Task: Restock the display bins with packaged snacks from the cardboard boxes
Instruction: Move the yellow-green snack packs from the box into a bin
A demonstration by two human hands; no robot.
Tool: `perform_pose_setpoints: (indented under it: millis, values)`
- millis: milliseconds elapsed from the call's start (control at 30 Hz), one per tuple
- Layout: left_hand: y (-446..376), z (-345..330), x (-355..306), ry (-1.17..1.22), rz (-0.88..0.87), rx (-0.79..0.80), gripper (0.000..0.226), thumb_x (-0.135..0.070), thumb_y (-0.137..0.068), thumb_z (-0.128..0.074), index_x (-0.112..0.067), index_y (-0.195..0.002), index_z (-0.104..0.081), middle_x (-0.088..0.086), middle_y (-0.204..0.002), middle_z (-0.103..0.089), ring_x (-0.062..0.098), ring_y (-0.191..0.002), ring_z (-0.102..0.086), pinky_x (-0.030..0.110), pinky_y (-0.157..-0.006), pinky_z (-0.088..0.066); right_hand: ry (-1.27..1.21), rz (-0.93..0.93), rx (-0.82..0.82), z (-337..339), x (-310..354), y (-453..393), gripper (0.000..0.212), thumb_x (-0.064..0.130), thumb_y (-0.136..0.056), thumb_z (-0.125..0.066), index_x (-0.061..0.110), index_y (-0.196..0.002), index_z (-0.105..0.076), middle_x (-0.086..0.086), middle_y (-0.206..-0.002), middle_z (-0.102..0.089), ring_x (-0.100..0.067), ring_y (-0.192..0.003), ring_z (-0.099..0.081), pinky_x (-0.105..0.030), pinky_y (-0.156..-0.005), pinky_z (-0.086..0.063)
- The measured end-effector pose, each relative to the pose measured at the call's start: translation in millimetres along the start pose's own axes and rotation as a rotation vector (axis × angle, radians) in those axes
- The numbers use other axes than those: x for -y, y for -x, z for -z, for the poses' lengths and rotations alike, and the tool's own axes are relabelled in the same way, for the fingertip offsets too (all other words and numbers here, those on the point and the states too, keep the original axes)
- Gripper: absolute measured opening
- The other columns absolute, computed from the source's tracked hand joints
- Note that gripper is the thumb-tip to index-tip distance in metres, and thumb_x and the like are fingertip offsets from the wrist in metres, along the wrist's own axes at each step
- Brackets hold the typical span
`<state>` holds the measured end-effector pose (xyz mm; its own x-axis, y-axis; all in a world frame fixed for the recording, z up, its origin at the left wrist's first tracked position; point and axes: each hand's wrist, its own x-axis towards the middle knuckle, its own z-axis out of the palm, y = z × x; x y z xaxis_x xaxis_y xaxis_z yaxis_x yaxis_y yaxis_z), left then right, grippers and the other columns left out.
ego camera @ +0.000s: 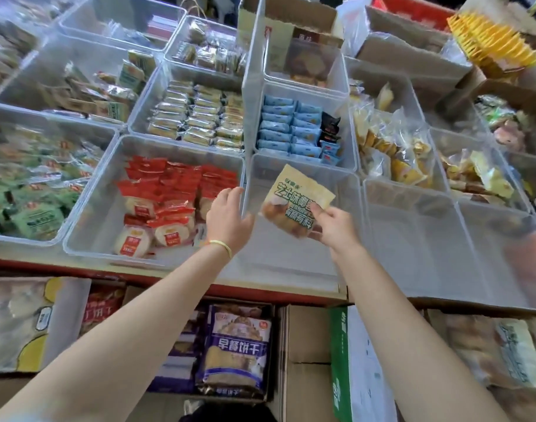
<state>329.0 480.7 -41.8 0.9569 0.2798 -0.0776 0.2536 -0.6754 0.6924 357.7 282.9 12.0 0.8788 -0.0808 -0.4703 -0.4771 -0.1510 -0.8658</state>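
Observation:
My right hand pinches a cream and green snack packet at its lower right corner and holds it tilted over an empty clear plastic bin at the front of the display. My left hand hovers open beside the packet, over the wall between that bin and the bin of red packets. Below the counter, cardboard boxes stand with a purple biscuit bag in one of them.
Several clear bins hold packaged snacks: blue packets, yellow bars, green packets, yellow bagged snacks. Two more clear bins sit to the right. A red counter edge runs below the bins.

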Motion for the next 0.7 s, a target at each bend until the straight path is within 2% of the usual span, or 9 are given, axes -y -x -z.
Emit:
perform_pose_setpoints:
  millis: [133, 233, 333, 400, 467, 500, 600, 700]
  values:
    - [-26, -33, 14, -0.27, -0.041, 0.144, 0.073, -0.025, -0.089, -0.054, -0.023, -0.155, -0.021, 0.015, -0.159, -0.024, 0.033, -0.142, -0.03, 0.047, -0.111, -0.033, -0.025, -0.043, -0.058, -12, -23, -67, 0.015, 0.015, -0.1, -0.059, 0.015, -0.086, -0.065, -0.015, -0.101, -0.069, -0.024, -0.079, -0.067, -0.043, -0.077, -0.058]
    - [-31, -44, 22, -0.327, -0.026, 0.163, 0.073, -0.025, -0.089, -0.049, -0.031, -0.155, -0.017, 0.014, -0.151, -0.033, 0.035, -0.131, -0.041, 0.047, -0.099, -0.039, -0.004, -0.03, -0.065, -28, -31, -111, 0.008, 0.016, -0.099, -0.061, 0.015, -0.094, -0.067, -0.014, -0.106, -0.071, -0.027, -0.088, -0.068, -0.046, -0.08, -0.06]
    - [-31, -49, 24, -0.364, -0.059, 0.086, 0.072, -0.025, -0.088, -0.048, -0.031, -0.153, -0.02, 0.014, -0.144, -0.041, 0.035, -0.121, -0.047, 0.045, -0.089, -0.043, -0.003, -0.011, -0.043, -48, -30, -147, 0.007, 0.015, -0.099, -0.061, 0.013, -0.101, -0.067, -0.011, -0.105, -0.071, -0.026, -0.088, -0.069, -0.035, -0.061, -0.061]
    - [-33, -51, 26, -0.363, -0.077, 0.064, 0.071, -0.024, -0.087, -0.047, -0.031, -0.152, -0.022, 0.014, -0.14, -0.044, 0.035, -0.118, -0.049, 0.044, -0.084, -0.045, 0.047, 0.018, -0.054, -59, -29, -164, 0.006, 0.015, -0.097, -0.063, 0.014, -0.099, -0.068, -0.007, -0.098, -0.07, -0.023, -0.082, -0.068, -0.024, -0.048, -0.054]
    - [-32, -52, 29, -0.36, -0.098, 0.045, 0.069, -0.024, -0.086, -0.047, -0.031, -0.151, -0.025, 0.014, -0.139, -0.046, 0.035, -0.117, -0.049, 0.044, -0.082, -0.047, 0.153, 0.045, -0.075, -67, -30, -178, 0.005, 0.017, -0.096, -0.065, 0.017, -0.094, -0.069, -0.002, -0.088, -0.069, -0.019, -0.074, -0.064, -0.018, -0.044, -0.047]
    - [-32, -53, 30, -0.362, -0.102, 0.038, 0.068, -0.025, -0.086, -0.047, -0.031, -0.15, -0.025, 0.013, -0.139, -0.047, 0.035, -0.117, -0.049, 0.044, -0.082, -0.047, 0.192, 0.049, -0.087, -69, -32, -184, 0.006, 0.018, -0.095, -0.066, 0.019, -0.091, -0.068, 0.0, -0.085, -0.068, -0.018, -0.074, -0.064, -0.018, -0.049, -0.049]
    - [-32, -56, 31, -0.387, -0.095, 0.022, 0.067, -0.025, -0.087, -0.047, -0.031, -0.15, -0.025, 0.011, -0.139, -0.047, 0.032, -0.116, -0.049, 0.043, -0.081, -0.047, 0.252, 0.05, -0.135, -72, -39, -199, 0.007, 0.025, -0.094, -0.068, 0.021, -0.09, -0.072, 0.001, -0.09, -0.07, -0.018, -0.085, -0.066, -0.032, -0.078, -0.057]
    - [-32, -55, 29, -0.411, -0.082, 0.029, 0.068, -0.025, -0.088, -0.047, -0.031, -0.151, -0.023, 0.011, -0.14, -0.045, 0.03, -0.118, -0.048, 0.042, -0.082, -0.048, 0.345, 0.069, -0.166, -76, -40, -199, 0.013, 0.03, -0.095, -0.065, 0.021, -0.088, -0.071, 0.0, -0.092, -0.071, -0.018, -0.084, -0.064, -0.03, -0.075, -0.053]
